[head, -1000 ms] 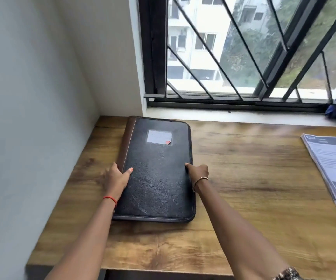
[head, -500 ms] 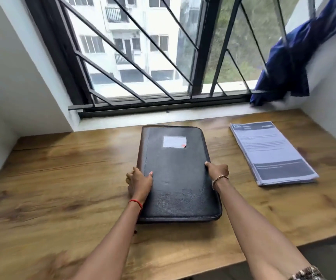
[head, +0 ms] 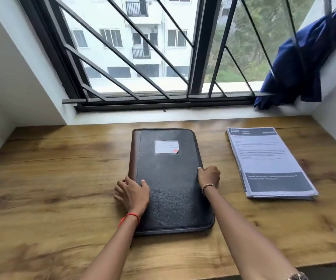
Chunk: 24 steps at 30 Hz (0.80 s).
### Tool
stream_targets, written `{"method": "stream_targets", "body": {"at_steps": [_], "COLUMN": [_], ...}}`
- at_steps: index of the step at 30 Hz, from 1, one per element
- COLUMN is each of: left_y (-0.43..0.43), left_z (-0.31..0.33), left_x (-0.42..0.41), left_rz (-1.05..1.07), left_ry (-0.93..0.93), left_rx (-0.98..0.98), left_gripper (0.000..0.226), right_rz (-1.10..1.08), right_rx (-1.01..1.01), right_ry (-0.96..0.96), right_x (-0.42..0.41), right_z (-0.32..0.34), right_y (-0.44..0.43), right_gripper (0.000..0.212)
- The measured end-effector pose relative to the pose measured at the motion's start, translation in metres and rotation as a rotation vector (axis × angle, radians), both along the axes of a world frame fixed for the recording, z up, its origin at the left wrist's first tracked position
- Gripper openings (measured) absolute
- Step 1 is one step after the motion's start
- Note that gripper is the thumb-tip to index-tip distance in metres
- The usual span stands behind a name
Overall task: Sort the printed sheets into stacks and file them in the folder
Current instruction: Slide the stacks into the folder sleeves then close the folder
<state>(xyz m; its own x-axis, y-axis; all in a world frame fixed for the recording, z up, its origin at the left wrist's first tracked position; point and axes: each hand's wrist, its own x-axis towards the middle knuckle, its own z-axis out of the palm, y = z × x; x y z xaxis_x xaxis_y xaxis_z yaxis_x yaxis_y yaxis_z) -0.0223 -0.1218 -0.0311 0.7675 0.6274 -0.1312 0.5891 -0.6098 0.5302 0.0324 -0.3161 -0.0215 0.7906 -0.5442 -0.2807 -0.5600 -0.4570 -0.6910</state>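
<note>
Wooden desk [head: 62, 178] (folder [head: 173, 188], sheets [head: 268, 164])

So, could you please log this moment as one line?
folder closed; left hand grips spine edge; right hand grips opposite edge; sheets stacked beside

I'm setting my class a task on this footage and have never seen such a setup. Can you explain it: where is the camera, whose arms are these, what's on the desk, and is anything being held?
There is no machine here. A person wears a wide-angle camera on the head, so you look forward and down along their own arms. The left hand and the right hand grip the two long edges of a closed black folder, which lies flat on the wooden desk. To its right, apart and untouched, lies a stack of printed sheets. A blue cloth hangs at the barred window.
</note>
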Motion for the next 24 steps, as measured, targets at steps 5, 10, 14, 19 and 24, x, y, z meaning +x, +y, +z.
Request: {"method": "stream_targets", "body": {"at_steps": [5, 10, 14, 19, 24], "left_y": [0.009, 0.021, 0.030, 0.038, 0.045], "left_z": [0.004, 0.007, 0.005, 0.006, 0.004], "left_x": [0.012, 0.036, 0.065, 0.106, 0.147], "left_rz": [-0.096, -0.217, -0.262, -0.300, -0.317], "left_ry": [-0.043, -0.063, -0.103, -0.153, -0.189], "left_rx": [-0.015, -0.065, -0.129, -0.154, -0.135], "left_gripper": [0.046, 0.047, 0.046, 0.045, 0.045], "right_rz": [0.092, 0.127, 0.135, 0.207, 0.506], "right_rx": [-0.019, -0.048, -0.066, -0.231, -0.340], "right_ry": [-0.023, -0.013, 0.004, -0.023, -0.042], "right_x": [0.021, 0.058, 0.093, 0.141, 0.203], "right_z": [-0.002, -0.006, -0.008, 0.001, 0.001], "right_y": [-0.003, 0.000, 0.005, 0.017, 0.044], "right_gripper": [0.031, 0.033, 0.034, 0.032, 0.023]}}
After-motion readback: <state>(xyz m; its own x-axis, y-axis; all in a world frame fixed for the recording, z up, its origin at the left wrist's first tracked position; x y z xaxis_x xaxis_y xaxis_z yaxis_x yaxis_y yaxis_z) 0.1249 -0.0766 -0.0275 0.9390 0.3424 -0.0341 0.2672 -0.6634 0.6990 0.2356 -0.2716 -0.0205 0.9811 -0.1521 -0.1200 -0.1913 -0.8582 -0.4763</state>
